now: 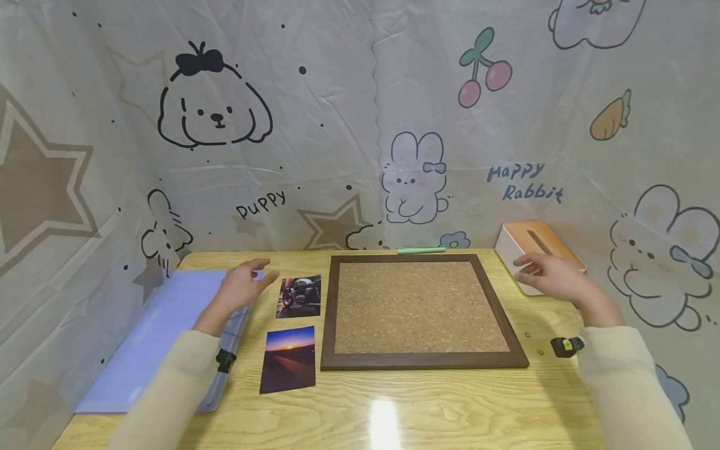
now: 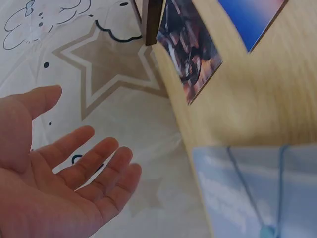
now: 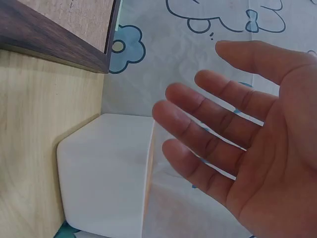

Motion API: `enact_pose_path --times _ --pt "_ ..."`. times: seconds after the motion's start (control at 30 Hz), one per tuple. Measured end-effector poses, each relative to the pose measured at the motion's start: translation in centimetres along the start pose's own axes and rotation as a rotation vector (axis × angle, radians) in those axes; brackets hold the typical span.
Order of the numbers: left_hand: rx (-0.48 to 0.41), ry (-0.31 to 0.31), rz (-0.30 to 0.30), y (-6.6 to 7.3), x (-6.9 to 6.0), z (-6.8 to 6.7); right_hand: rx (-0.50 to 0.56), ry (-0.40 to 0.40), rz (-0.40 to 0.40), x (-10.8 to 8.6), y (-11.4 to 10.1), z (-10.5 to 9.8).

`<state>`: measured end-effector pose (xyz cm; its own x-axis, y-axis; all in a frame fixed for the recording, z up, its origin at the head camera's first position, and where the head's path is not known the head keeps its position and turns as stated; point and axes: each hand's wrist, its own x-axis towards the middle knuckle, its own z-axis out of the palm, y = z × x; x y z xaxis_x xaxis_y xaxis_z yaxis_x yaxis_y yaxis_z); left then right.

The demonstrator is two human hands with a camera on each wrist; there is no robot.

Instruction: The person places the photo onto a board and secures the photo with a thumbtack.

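Observation:
My left hand [image 1: 239, 287] hovers above the right edge of a pale blue folder [image 1: 163, 325], its fingers loosely bent and holding nothing. Just right of it lie a motorcycle photo [image 1: 300, 297] and, nearer me, a sunset photo [image 1: 289, 359]. A cork board [image 1: 422, 306] with a dark brown frame lies flat in the middle of the table. Over the front of a white box with a wood-coloured slotted lid [image 1: 520, 234], my right hand [image 1: 554, 278] is held in the air. Its palm and spread fingers [image 3: 213, 134] are bare in the right wrist view.
Behind the board lies a light green stick, perhaps a pen [image 1: 422, 250]. Two tiny brass-coloured round pieces [image 1: 527, 335] lie right of the frame. Printed cloth [image 1: 337, 94] hangs around the wooden table [image 1: 450, 406]. Elastic cords [image 2: 280, 188] cross the folder.

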<state>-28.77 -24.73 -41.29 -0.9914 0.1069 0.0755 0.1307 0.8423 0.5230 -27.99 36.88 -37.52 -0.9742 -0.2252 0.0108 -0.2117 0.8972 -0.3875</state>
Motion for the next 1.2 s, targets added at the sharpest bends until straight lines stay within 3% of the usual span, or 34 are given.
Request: enact_pose_path --times 0.13,0.3,0.63,0.97,1.2 --pt "-0.064 0.032 -0.026 -0.3 0.1 0.9 0.066 -0.033 -0.003 -0.3 0.4 0.3" --pt "-0.08 0.035 -0.065 -0.3 0.0 1.9 0.136 -0.072 -0.015 -0.8 0.9 0.9" --pt "-0.079 -0.033 -0.133 -0.8 -0.2 4.2 0.249 -0.176 -0.007 -1.5 2.1 2.1" --pt "-0.113 -0.085 -0.235 -0.8 -0.5 5.4 0.383 -0.26 -0.011 -2.0 4.2 3.3" --pt "-0.098 -0.099 -0.246 -0.9 -0.6 6.1 0.404 -0.329 0.041 -2.4 5.2 4.1"
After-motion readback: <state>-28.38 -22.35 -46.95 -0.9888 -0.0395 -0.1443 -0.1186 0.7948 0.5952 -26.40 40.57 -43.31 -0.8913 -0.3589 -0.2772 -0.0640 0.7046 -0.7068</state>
